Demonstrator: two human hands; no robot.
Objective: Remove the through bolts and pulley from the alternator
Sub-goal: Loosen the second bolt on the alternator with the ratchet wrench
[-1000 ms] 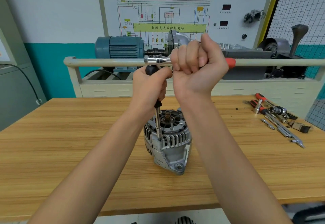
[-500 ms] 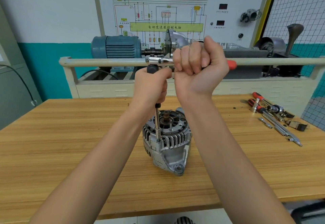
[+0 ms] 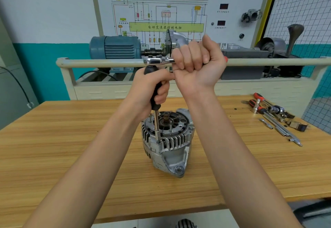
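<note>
A silver alternator (image 3: pixel 166 143) stands on end in the middle of the wooden table (image 3: pixel 62 147), its finned rear housing and shaft end facing up. A driver with a black handle (image 3: pixel 155 95) and a steel shaft stands upright, its tip seated on a bolt at the housing's near rim. My left hand (image 3: pixel 148 88) grips that black handle. On the handle's top sits the chrome head of a ratchet (image 3: pixel 157 60), lying level. My right hand (image 3: pixel 197 64) is fisted round the ratchet's handle, whose red end peeks out to the right.
Several loose tools (image 3: pixel 274 116), red-handled drivers, sockets and extension bars, lie at the table's right end. Behind the table runs a cream rail (image 3: pixel 100 62) with a blue motor (image 3: pixel 114 47) and gearbox rig. A wire mesh panel (image 3: pixel 300 12) stands at the right.
Both hands and the ratchet stay in almost the same place over the alternator. The ratchet handle has swung slightly, so less of its red end shows past my right fist.
</note>
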